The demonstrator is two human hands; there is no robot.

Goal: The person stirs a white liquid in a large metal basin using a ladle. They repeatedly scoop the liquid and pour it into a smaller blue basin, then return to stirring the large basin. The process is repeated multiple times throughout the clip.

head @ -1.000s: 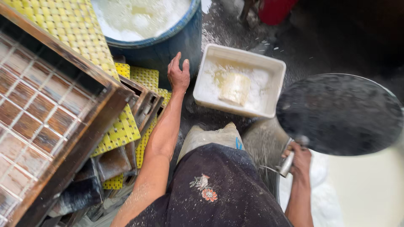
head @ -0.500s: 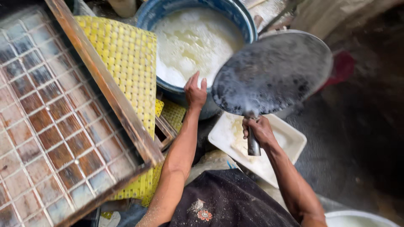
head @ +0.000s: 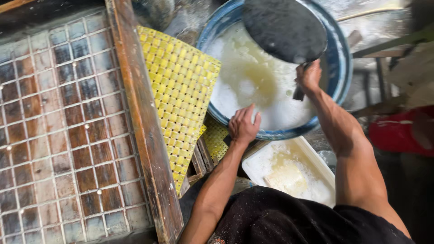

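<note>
A big blue tub [head: 340,86] holds a white, lumpy liquid with a yellowish patch in the middle. My left hand [head: 243,125] rests on the tub's near rim, fingers spread. My right hand [head: 309,77] grips the short handle of a large round black pan [head: 284,28], which hangs tilted over the tub's far side.
A wooden frame [head: 144,131] with a gridded brown tray [head: 63,131] fills the left. A yellow woven mat [head: 181,95] leans between the frame and the tub. A white rectangular tray [head: 266,165] with a pale block lies near my body. Something red [head: 400,131] sits at the right.
The black pan has swung from the right, past the white tray, to above the tub. My left hand has stayed on the tub's rim, and the view has turned towards the tub.
</note>
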